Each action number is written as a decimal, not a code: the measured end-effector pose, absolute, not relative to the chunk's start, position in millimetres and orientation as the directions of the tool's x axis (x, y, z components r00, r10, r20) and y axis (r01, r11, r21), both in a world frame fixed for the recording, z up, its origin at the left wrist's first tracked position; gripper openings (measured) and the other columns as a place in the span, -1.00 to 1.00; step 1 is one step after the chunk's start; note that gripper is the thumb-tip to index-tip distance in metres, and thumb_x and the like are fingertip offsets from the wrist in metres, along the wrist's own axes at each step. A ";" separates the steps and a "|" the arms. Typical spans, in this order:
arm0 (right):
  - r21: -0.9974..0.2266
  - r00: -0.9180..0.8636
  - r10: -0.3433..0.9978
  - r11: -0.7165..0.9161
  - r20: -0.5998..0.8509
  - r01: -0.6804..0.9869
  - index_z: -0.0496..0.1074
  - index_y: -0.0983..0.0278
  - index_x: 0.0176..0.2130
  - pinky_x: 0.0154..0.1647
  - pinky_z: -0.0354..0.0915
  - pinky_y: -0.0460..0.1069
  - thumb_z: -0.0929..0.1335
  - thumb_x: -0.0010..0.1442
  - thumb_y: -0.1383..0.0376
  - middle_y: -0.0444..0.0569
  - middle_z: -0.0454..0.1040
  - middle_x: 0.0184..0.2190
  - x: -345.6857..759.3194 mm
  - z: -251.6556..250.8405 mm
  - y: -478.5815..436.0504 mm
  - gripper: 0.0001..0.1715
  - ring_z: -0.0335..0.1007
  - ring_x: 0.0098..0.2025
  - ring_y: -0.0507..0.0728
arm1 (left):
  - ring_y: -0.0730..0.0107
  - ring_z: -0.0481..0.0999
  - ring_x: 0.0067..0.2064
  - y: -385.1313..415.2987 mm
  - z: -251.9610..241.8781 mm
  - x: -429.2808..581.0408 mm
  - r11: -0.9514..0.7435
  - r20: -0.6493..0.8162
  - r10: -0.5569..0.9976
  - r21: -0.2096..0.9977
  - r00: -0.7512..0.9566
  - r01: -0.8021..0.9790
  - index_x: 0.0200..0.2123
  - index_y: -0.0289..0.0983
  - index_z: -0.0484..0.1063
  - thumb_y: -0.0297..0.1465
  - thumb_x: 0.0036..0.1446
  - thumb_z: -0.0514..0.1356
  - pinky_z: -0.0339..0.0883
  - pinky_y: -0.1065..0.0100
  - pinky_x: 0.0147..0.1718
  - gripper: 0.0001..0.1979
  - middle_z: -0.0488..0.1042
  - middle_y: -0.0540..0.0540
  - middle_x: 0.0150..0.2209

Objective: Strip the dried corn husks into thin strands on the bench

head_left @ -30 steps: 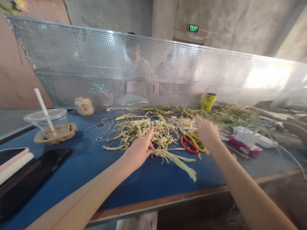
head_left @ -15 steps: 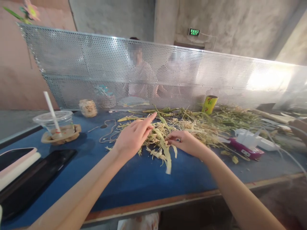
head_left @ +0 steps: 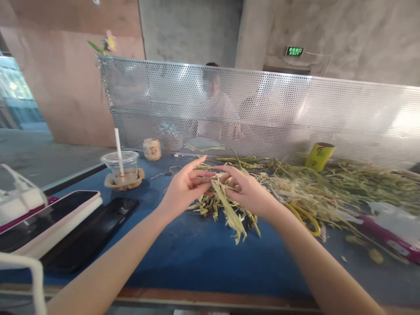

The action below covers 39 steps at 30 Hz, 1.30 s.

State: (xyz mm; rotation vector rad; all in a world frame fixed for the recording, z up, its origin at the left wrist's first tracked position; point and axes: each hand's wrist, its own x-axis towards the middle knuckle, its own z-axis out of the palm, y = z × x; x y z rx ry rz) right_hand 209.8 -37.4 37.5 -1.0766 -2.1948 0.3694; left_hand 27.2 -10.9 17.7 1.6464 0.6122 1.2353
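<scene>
My left hand (head_left: 192,181) reaches over the left side of a small heap of dried plant stems and leaves (head_left: 229,210) in the middle of the blue table. Its index finger points away from me, and the other fingers stretch toward the right. Opposite it, my right hand (head_left: 247,189) curves over the heap with fingers bent but apart, touching the leaves. One long pale green leaf hangs toward me between the two hands. Part of the heap is hidden under the fingers. Beside my right wrist lies a yellow loop (head_left: 305,218).
More dried plants (head_left: 354,183) spread across the right, around a yellow-green can (head_left: 320,156). To the left are a lidded cup with straw (head_left: 123,168), phones (head_left: 88,232) and a white cable. A perforated metal screen (head_left: 157,105) stands behind, with a person beyond it.
The view has turned left, so things appear further right. My right hand's fingers have gone from a pinch to spread and curved. My hands have come closer together over the heap.
</scene>
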 end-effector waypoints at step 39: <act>-0.861 -0.442 0.891 0.300 0.100 0.410 0.30 0.30 -0.44 -0.36 0.28 -0.07 0.28 0.08 0.27 -0.18 0.31 -0.54 193.2 49.0 -42.6 -0.86 0.28 -0.47 -0.04 | 0.16 0.34 0.05 -25.7 11.0 18.6 -0.554 0.551 0.812 0.831 0.194 -0.039 0.17 -0.30 0.06 -0.52 -0.05 0.19 0.42 0.32 -0.15 -0.32 0.43 -0.19 -0.02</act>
